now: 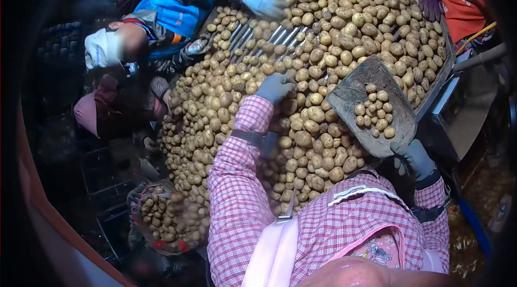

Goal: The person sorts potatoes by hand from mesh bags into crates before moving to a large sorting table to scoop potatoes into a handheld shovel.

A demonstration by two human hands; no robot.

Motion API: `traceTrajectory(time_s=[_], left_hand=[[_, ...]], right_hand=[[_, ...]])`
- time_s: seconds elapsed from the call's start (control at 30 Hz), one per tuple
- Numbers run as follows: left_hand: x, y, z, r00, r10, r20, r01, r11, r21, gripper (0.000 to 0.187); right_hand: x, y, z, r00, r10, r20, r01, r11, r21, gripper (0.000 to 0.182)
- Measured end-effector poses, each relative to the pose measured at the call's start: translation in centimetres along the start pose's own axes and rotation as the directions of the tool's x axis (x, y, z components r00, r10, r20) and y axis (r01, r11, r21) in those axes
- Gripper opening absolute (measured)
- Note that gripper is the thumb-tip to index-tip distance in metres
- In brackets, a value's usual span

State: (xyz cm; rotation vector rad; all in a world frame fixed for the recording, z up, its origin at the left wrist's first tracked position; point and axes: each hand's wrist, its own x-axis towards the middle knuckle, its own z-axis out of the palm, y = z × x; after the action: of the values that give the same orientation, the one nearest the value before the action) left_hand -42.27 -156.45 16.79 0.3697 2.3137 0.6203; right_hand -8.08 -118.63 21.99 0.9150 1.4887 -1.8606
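Note:
My left hand [274, 88], in a blue-grey glove, reaches over the middle of a wide spread of potatoes [312, 125]. Its fingers look bent and close together against the potatoes; whatever they may hold is hidden. A worn grey scoop [347, 96], shaped like a dustpan, rests over the potatoes on the right. Several small potatoes [375, 109] lie gathered in it. My right hand [414, 159], gloved the same way, is closed on the scoop's near edge, thumb above and fingers below.
Metal rollers [274, 36] show between the potatoes. Across from me, a co-worker's gloved hand [265, 4] is over the potatoes; a purple glove [431, 2] is at the far right. A filled sack [161, 214] stands at lower left. A dark metal chute [466, 114] lies right of the scoop.

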Motion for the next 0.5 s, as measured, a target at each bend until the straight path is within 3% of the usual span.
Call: traceTrajectory(time_s=[0.03,0.07,0.17,0.27,0.4,0.5], left_hand=[[-0.7,0.0,-0.6,0.999,-0.030,0.014,0.031,0.997,-0.070,0.032],[-1.6,0.0,-1.2,1.000,0.009,0.026,-0.009,1.000,0.014,0.036],[-1.9,-1.8,-2.4,0.964,0.024,-0.265,0.003,0.995,0.101,0.044],[0.0,-3.2,-2.0,0.891,0.172,-0.420,-0.002,0.927,0.376,0.049],[3.1,-1.1,2.7,0.901,0.183,-0.394,-0.018,0.921,0.388,0.046],[-0.8,4.6,5.5,0.912,0.211,-0.353,-0.089,0.939,0.332,0.047]], right_hand=[[-0.1,-0.1,0.2,1.000,0.007,-0.014,-0.007,1.000,-0.011,0.037],[-0.2,-0.2,0.5,1.000,-0.006,-0.022,0.006,1.000,-0.012,0.038],[-0.6,0.0,1.1,0.998,-0.021,-0.053,0.019,0.999,-0.031,0.039],[-1.0,-0.5,1.7,0.997,-0.003,-0.082,-0.005,0.996,-0.091,0.039],[-1.8,-1.0,3.5,0.990,0.011,-0.142,-0.010,1.000,0.008,0.038],[-1.2,0.6,3.3,0.982,0.002,-0.191,-0.004,1.000,-0.012,0.037]])
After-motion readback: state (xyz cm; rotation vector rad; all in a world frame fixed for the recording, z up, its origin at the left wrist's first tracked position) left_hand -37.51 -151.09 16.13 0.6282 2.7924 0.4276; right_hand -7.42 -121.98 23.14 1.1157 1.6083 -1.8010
